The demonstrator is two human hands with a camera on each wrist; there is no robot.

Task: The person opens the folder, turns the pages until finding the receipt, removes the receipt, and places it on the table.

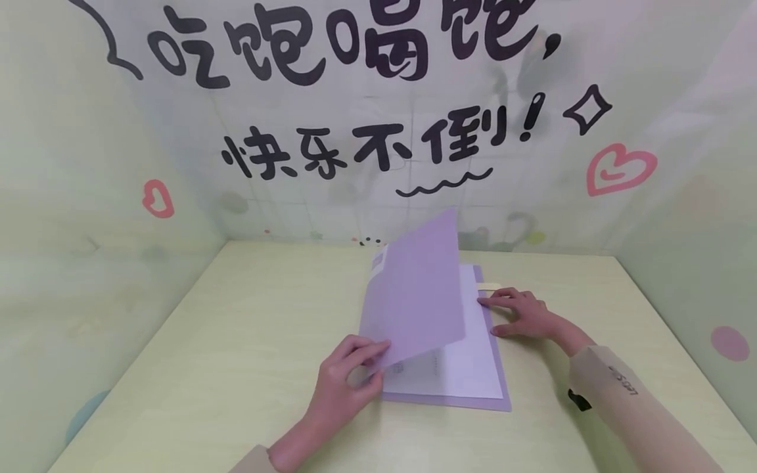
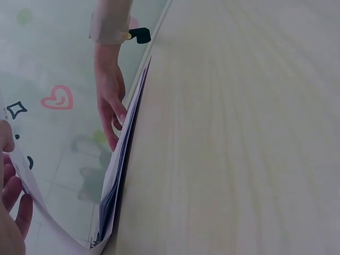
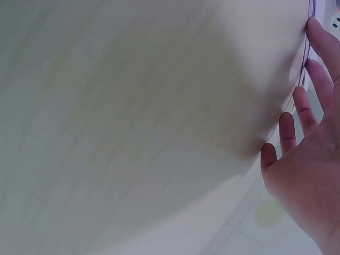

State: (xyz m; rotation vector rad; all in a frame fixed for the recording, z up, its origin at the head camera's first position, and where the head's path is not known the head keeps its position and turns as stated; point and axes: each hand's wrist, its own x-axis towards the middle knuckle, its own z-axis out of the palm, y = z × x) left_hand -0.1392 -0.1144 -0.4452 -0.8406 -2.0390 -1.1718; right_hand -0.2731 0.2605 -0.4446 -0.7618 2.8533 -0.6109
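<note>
A purple folder (image 1: 445,402) lies on the table, its front cover (image 1: 420,295) lifted and leaning to the left. White pages (image 1: 473,368) show beneath, with some faint print near the lower left. My left hand (image 1: 349,374) pinches the cover at its lower left corner between thumb and fingers; the left wrist view shows the cover curving up from the stack of sheets. At the folder's right edge rests my right hand (image 1: 526,315), fingers extended and spread, fingertips on the border. A thin pale strip (image 1: 488,286) sticks out there, just beyond the fingers.
The light wooden table (image 1: 248,328) reaches back to a printed curtain (image 1: 331,217) with large black lettering and hearts. Similar sheets hang at both sides. A small black item (image 1: 579,399) shows under the right sleeve (image 1: 621,387).
</note>
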